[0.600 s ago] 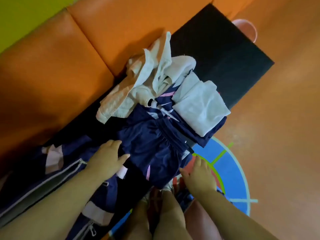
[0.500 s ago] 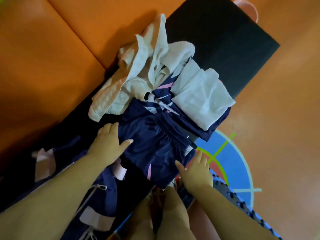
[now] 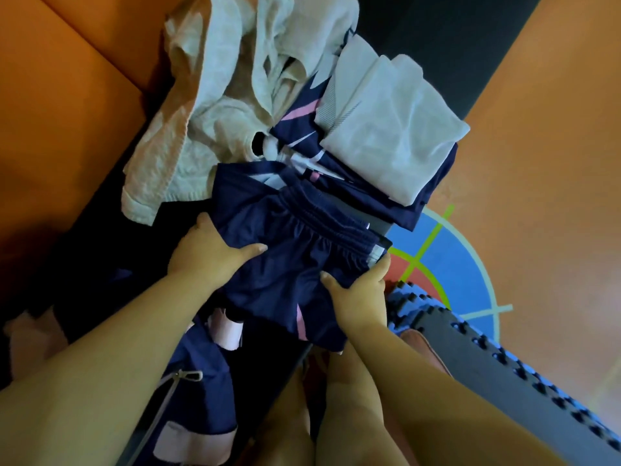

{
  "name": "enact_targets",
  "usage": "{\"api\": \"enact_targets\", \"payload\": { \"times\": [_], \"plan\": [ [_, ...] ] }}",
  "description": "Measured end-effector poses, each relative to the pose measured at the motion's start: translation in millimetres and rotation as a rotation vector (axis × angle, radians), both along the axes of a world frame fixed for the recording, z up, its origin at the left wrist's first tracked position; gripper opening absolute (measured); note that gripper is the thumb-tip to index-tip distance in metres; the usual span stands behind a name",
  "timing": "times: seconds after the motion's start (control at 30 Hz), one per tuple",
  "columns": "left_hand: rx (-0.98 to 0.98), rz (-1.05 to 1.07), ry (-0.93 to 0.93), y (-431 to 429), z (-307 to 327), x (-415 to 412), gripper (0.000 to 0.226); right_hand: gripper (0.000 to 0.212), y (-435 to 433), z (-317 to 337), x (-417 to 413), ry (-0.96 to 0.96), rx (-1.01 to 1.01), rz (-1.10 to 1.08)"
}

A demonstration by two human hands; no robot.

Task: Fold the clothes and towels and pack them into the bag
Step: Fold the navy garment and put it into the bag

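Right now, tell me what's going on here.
A person grips a pair of navy shorts with a pink stripe, left hand and right hand at opposite sides. A crumpled cream towel and a folded white garment lie beyond on the black bench. A navy zippered bag sits nearer.

Support surface: long black padded bench [image 3: 453,45] on orange floor [image 3: 544,169].

Resting on it: crumpled white towel [image 3: 201,105], folded white garment [image 3: 389,129] atop folded navy garment [image 3: 336,176], navy gathered-waist shorts [image 3: 285,264], navy zippered bag [image 3: 191,398].
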State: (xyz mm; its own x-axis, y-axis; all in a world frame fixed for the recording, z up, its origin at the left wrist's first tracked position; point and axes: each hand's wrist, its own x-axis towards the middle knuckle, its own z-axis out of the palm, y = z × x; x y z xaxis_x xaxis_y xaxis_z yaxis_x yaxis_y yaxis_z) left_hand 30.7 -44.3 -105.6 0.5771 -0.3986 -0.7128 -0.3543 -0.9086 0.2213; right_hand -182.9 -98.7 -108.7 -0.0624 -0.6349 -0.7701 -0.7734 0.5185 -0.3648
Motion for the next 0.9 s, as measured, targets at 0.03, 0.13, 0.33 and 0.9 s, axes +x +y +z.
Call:
{"api": "enact_targets", "payload": {
  "times": [0.03, 0.13, 0.33, 0.9],
  "plan": [
    [0.032, 0.004, 0.023, 1.3, 1.3, -1.7, 0.104, 0.109, -2.2, 1.6, -2.2, -0.014, -0.023, 0.003],
    [0.120, -0.012, 0.087, 10.8, 3.1, -8.5, 0.104, 0.107, -12.5, 7.6, -8.6, 0.002, -0.070, 0.043],
    [0.122, 0.020, 0.073, 21.5, 5.4, -20.7, 0.109, 0.114, -29.1, 11.4, -18.9, 0.027, -0.019, -0.101],
    [-0.237, 0.379, 0.475, 17.5, 15.8, -28.0, 0.042, 0.060, -26.4, 21.9, 2.3, -0.028, -0.073, -0.060]
  ]
}}
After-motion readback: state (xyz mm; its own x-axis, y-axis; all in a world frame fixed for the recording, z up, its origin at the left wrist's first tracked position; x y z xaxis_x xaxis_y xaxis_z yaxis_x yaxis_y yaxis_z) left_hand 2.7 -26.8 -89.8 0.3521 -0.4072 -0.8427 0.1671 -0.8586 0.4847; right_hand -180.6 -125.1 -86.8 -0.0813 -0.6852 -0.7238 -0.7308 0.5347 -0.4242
